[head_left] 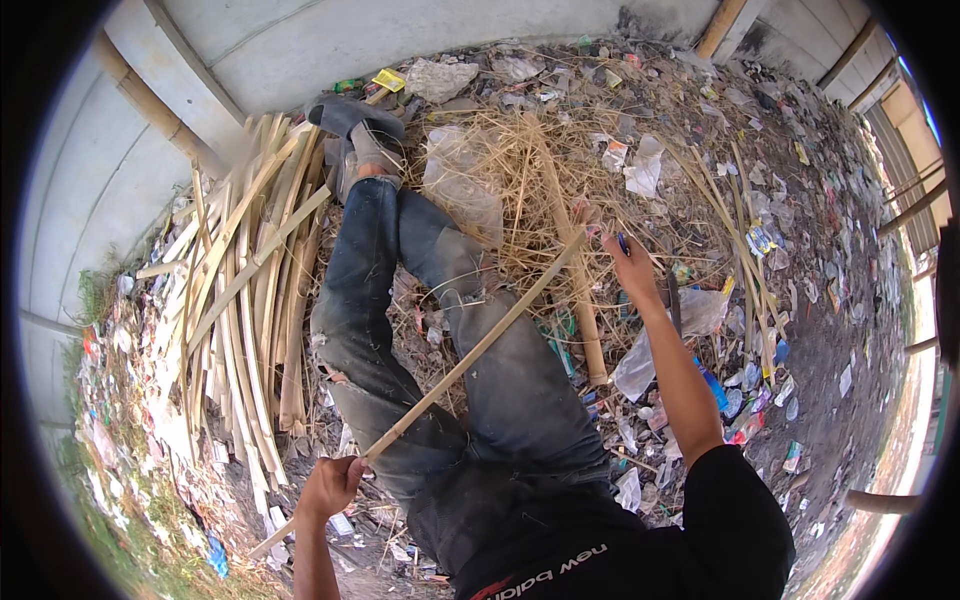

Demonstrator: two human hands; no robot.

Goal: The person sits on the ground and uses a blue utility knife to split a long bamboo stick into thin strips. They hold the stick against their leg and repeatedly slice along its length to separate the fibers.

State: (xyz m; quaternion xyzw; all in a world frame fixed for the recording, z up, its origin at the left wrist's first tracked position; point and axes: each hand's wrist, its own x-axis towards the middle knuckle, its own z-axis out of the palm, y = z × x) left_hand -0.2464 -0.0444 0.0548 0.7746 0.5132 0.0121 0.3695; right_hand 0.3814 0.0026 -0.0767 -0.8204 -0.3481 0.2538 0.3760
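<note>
A long, pale bamboo strip [470, 358] slants across my thighs, from the lower left up towards my right hand. My left hand [332, 487] is closed around its lower part, and the tail end sticks out below the fist. Beyond my right knee, my right hand [634, 268] is closed beside the strip's far end. A small dark, bluish piece shows between its fingers; its kind is hidden. A dark narrow shape [674, 303] lies along the right forearm, and whether it belongs to the held thing is unclear. Under the far end lies a thicker bamboo piece [568, 250].
Split bamboo strips [245, 300] are piled to the left of my legs. Thin shavings [500, 165] cover the ground ahead. More strips [735, 235] lie at right. Plastic litter [645, 165] is scattered around, and a pale wall [330, 45] stands at the back.
</note>
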